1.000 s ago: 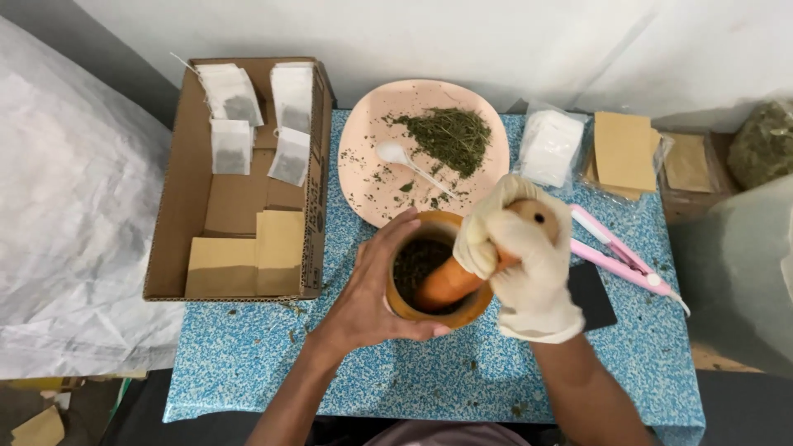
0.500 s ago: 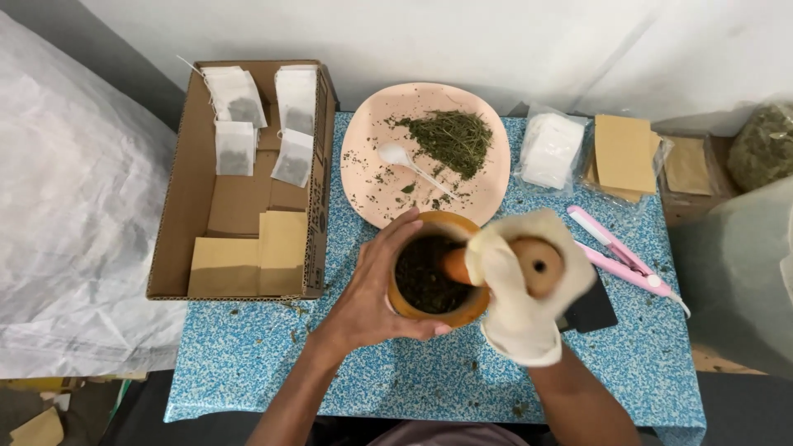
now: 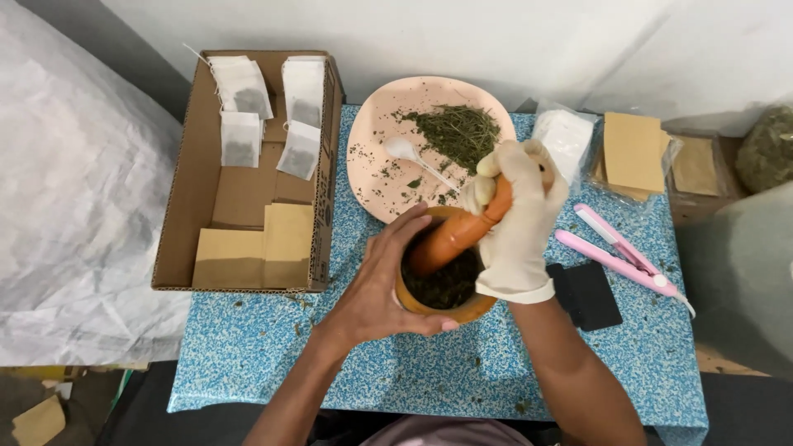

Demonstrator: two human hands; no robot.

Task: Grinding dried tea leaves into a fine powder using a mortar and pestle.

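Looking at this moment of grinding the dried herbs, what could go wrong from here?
1. The wooden mortar is steadied only by the bare left hand, whose fingers curl over the rim beside the pestle; a slip might hit them.
2. The pestle is tilted in the gloved right hand; hard strokes could throw herb bits onto the blue table.
3. The pink plate of dried herbs lies just behind the mortar; the right hand could knock it.

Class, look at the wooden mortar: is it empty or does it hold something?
Not empty. The mortar holds dark crushed herbs, with the pestle pressed in.
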